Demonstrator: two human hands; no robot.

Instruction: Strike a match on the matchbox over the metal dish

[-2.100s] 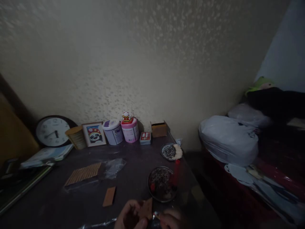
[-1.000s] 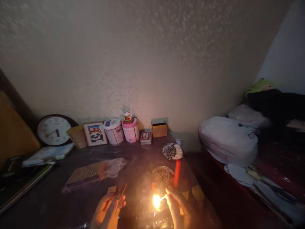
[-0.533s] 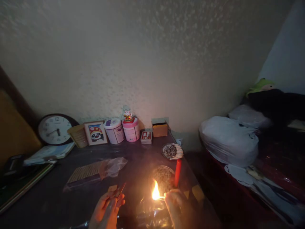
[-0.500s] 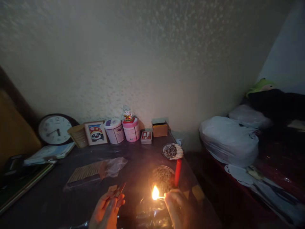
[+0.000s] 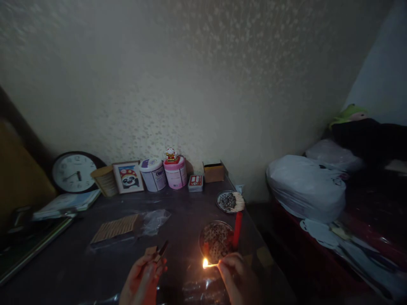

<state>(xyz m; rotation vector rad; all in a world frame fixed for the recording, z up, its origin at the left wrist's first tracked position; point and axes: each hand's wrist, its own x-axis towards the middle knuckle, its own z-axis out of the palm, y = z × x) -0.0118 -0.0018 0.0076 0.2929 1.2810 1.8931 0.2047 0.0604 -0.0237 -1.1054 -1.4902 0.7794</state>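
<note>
Head view: two hands, one lit match (image 5: 210, 265), one matchbox (image 5: 160, 251).

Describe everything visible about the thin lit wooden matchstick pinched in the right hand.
The thin lit wooden matchstick lies almost level, its pale stick pointing left from the right hand, which pinches its right end between fingertips. A small orange-yellow flame burns at its left tip. It hangs above the dark glossy table, just in front of the round dish of dark bits and near the upright red candle, touching neither.

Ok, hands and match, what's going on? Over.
Right hand pinching lit match. Left hand holding matchbox. Red candle unlit beside dish, just beyond flame.
</note>
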